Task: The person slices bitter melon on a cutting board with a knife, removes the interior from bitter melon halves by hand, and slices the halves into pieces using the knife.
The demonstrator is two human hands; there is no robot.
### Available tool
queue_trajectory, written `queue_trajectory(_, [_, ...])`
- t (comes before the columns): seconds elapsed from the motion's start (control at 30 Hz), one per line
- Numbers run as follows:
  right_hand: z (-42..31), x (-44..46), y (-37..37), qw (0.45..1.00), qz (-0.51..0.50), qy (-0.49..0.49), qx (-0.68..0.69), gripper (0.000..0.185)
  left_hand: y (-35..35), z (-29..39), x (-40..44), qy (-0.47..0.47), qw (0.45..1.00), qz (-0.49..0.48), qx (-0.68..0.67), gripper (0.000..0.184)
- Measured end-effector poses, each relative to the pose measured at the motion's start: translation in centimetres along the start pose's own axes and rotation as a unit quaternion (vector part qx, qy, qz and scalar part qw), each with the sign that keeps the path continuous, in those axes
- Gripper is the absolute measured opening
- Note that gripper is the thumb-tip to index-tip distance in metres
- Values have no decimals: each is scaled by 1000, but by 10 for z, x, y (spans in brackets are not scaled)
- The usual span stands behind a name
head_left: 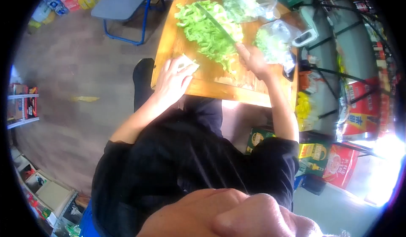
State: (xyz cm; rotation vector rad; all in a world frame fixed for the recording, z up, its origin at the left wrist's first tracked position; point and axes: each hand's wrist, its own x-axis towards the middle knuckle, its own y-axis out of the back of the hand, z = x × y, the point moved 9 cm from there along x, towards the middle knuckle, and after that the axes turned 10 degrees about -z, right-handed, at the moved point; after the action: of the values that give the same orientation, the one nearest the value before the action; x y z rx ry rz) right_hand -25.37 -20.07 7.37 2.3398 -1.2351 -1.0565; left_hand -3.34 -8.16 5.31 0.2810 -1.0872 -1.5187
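Note:
My right hand is closed around the handle of a kitchen knife. The long blade points up and left, lying over a spread of chopped green lettuce on the wooden table. Near the table's left front edge, my left hand has its fingers bent over a pale green-white vegetable piece. Much of that piece is hidden under the fingers, and its exact kind cannot be made out.
Clear plastic bags of greens stand right and behind the chopped pile. A phone and a white-handled object are at the table's right edge. A folding chair stands back left; black-framed shelving runs along the right.

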Motion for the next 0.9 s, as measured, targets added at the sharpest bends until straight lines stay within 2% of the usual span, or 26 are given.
queue_trajectory(0.13, [6, 8, 26, 997, 28, 46, 58, 46, 1, 14, 7, -7, 999, -32, 43, 40])
queue_trajectory(0.17, [8, 13, 25, 985, -8, 69, 159, 47, 2, 16, 8, -3, 998, -44, 43, 40])
queue_trajectory(0.23, [8, 19, 23, 932, -116, 129, 318, 51, 0, 19, 12, -2, 997, -44, 60, 39])
queue_trajectory(0.27, [12, 23, 27, 929, -115, 137, 326, 51, -2, 16, 12, 7, 997, -40, 65, 38])
queue_trajectory(0.37, [21, 36, 35, 853, -174, 188, 455, 55, -13, 9, 32, 27, 993, -65, 99, 41])
queue_trajectory(0.4, [26, 43, 37, 848, -178, 195, 460, 55, -13, 10, 40, 35, 991, -67, 110, 44])
queue_trajectory(0.43, [32, 50, 41, 828, -169, 212, 492, 56, -18, 10, 51, 72, 986, -118, 94, 64])
queue_trajectory(0.47, [40, 55, 46, 806, -158, 229, 522, 57, -22, 11, 64, 73, 985, -120, 102, 64])
queue_trajectory(0.5, [44, 58, 46, 789, -176, 247, 534, 57, -28, 10, 80, 64, 984, -132, 100, 74])
queue_trajectory(0.53, [47, 58, 48, 785, -179, 251, 537, 57, -35, 9, 97, 57, 983, -144, 98, 84])
queue_trajectory(0.57, [51, 58, 47, 788, -187, 245, 533, 56, -40, 9, 114, 59, 982, -147, 104, 84])
queue_trajectory(0.63, [52, 53, 43, 784, -211, 241, 532, 56, -56, 13, 146, 54, 968, -175, 173, 99])
queue_trajectory(0.67, [52, 50, 44, 781, -215, 242, 534, 56, -62, 16, 161, 56, 967, -177, 176, 99])
queue_trajectory(0.73, [50, 45, 46, 792, -204, 254, 516, 56, -84, 2, 179, 140, 934, -281, 169, 106])
queue_trajectory(0.87, [52, 47, 53, 788, -165, 274, 525, 56, -99, -11, 199, 101, 923, -304, 215, 91])
queue_trajectory(0.9, [53, 47, 55, 785, -166, 276, 530, 56, -97, -9, 202, 100, 930, -281, 216, 80])
